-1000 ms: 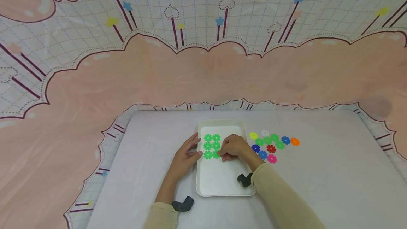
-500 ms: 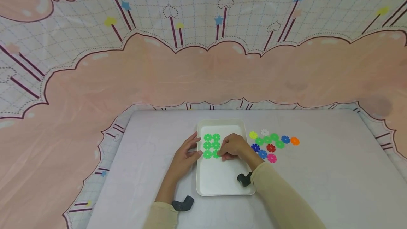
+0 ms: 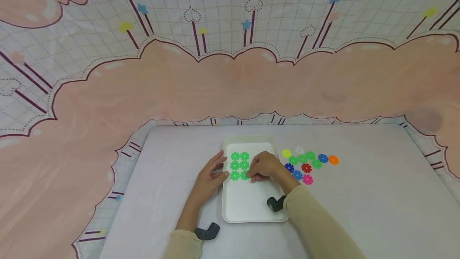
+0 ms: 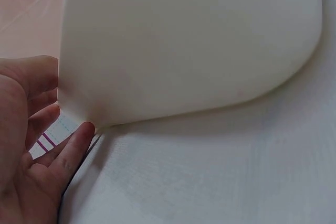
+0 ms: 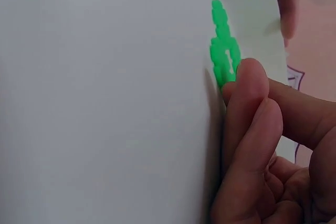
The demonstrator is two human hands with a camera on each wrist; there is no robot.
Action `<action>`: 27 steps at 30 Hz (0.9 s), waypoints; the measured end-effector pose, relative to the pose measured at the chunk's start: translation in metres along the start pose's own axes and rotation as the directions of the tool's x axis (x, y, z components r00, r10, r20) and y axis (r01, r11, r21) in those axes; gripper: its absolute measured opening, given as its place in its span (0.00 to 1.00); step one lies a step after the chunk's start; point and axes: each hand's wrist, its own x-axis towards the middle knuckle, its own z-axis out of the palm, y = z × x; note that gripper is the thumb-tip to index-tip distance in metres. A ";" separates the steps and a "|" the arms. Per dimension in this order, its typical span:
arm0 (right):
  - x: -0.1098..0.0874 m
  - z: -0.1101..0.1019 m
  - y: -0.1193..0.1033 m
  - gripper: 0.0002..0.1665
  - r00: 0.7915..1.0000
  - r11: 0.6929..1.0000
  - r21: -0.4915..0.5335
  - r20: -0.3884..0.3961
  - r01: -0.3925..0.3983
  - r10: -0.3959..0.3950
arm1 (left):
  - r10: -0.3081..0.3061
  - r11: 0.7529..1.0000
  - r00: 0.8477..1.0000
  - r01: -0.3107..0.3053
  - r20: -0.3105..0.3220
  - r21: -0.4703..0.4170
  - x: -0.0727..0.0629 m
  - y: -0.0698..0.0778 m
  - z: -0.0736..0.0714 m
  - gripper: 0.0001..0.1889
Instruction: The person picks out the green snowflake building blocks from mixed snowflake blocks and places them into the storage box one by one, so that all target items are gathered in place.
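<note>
A white rectangular tray (image 3: 251, 205) lies on the table, with two columns of green interlocking snowflake discs (image 3: 234, 166) in its left half. My right hand (image 3: 264, 166) is over the tray, thumb and fingertips pinching the lower right green disc (image 3: 244, 174). In the right wrist view the green discs (image 5: 224, 59) appear edge-on beside the fingertips, which partly cover the nearest one. My left hand (image 3: 210, 174) rests at the tray's left edge. In the left wrist view its thumb and fingers lie against the tray wall (image 4: 189, 51), loosely spread.
Right of the tray lies a loose group of discs: several green ones (image 3: 302, 158), a yellow (image 3: 286, 153), a white (image 3: 299, 150), a red (image 3: 306, 168), an orange (image 3: 333, 160), a pink (image 3: 307, 179) and blue ones (image 3: 323, 158). A patterned cloth (image 3: 230, 87) hangs behind the table.
</note>
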 end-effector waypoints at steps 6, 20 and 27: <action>-0.002 -0.006 0.001 0.11 0.998 0.998 -0.017 -0.015 0.061 -0.061 | -0.006 1.000 1.000 0.006 -0.002 -0.002 0.000 -0.002 0.001 0.27; -0.029 -0.041 0.010 0.13 0.982 0.982 0.031 -0.032 0.186 -0.185 | -0.006 1.000 1.000 0.005 -0.006 -0.008 0.000 0.000 0.000 0.27; -0.040 -0.066 0.024 0.12 0.978 0.979 0.026 -0.061 0.201 -0.199 | -0.005 1.000 1.000 0.005 -0.007 -0.012 0.000 0.000 0.001 0.26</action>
